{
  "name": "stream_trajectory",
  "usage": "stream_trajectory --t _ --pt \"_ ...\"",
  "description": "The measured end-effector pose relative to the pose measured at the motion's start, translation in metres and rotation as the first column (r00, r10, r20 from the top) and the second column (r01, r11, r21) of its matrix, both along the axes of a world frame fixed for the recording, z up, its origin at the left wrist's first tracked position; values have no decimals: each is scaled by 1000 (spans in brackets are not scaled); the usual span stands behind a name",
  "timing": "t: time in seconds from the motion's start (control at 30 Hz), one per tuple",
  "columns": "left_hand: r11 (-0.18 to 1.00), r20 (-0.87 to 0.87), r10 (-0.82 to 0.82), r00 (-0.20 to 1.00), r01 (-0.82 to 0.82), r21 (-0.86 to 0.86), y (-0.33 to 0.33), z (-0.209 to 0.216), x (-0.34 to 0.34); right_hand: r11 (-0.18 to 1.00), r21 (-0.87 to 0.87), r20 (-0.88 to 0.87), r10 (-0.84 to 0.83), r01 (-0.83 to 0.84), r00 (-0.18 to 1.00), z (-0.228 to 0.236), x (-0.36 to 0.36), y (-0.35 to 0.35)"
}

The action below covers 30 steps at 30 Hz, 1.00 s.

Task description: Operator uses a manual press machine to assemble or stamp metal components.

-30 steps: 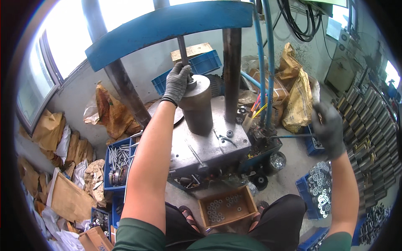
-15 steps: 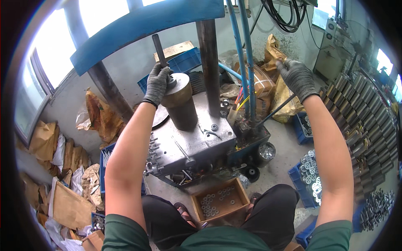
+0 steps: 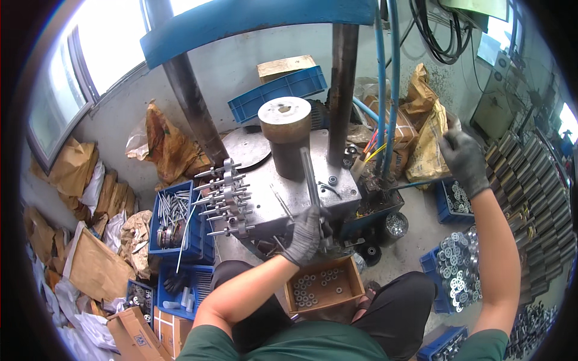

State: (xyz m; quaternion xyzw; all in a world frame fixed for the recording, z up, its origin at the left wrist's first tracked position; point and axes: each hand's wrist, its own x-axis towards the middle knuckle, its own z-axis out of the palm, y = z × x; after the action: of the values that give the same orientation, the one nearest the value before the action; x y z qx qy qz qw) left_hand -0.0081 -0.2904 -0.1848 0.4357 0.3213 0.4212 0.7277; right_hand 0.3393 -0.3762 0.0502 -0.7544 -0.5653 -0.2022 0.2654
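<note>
My left hand point(image 3: 304, 239), in a grey work glove, is closed round the lower part of a dark metal shaft point(image 3: 309, 175). The shaft stands tilted in front of the press table point(image 3: 265, 195), its upper end free; a wider part near the grip is partly hidden by the fingers. Behind it, a thick round metal pillar with a flat collar point(image 3: 285, 111) stands on the table with nothing on top. My right hand point(image 3: 465, 157), also gloved, is raised at the right, beside a thin lever bar point(image 3: 415, 183). Its fingers are blurred, and contact with the bar cannot be made out.
Several shafts with flanges point(image 3: 229, 201) line the table's left edge. A wooden box point(image 3: 328, 308) with small rings sits between my feet. Blue crates of rods point(image 3: 191, 237) and white metal wheels point(image 3: 428, 262) flank me. A blue crossbeam point(image 3: 259, 29) spans overhead; stacked metal tubes point(image 3: 530, 198) rise at right.
My left hand has brought the shaft off the pillar's top, down and toward me. My right hand has lowered and moved outward, and the lever bar lies lower. The view has swung left.
</note>
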Motion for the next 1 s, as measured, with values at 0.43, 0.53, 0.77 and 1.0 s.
stream_trajectory --t 0.43,0.53,0.77,1.0 --pt "821 -42 -30 999 0 -571 31 -42 8 818 -181 84 567 -546 820 -74 -145 -76" --pt "813 -95 -22 995 -37 -581 32 -38 8 765 -153 -16 631 -626 776 -118 -155 -42" --pt "899 -215 -240 947 133 -416 -35 -29 -40 443 -547 -516 490 -710 703 -228 -127 -16" --pt "752 -448 215 868 145 643 -39 9 -132 332 -569 -674 336 -752 658 -245 -114 -5"
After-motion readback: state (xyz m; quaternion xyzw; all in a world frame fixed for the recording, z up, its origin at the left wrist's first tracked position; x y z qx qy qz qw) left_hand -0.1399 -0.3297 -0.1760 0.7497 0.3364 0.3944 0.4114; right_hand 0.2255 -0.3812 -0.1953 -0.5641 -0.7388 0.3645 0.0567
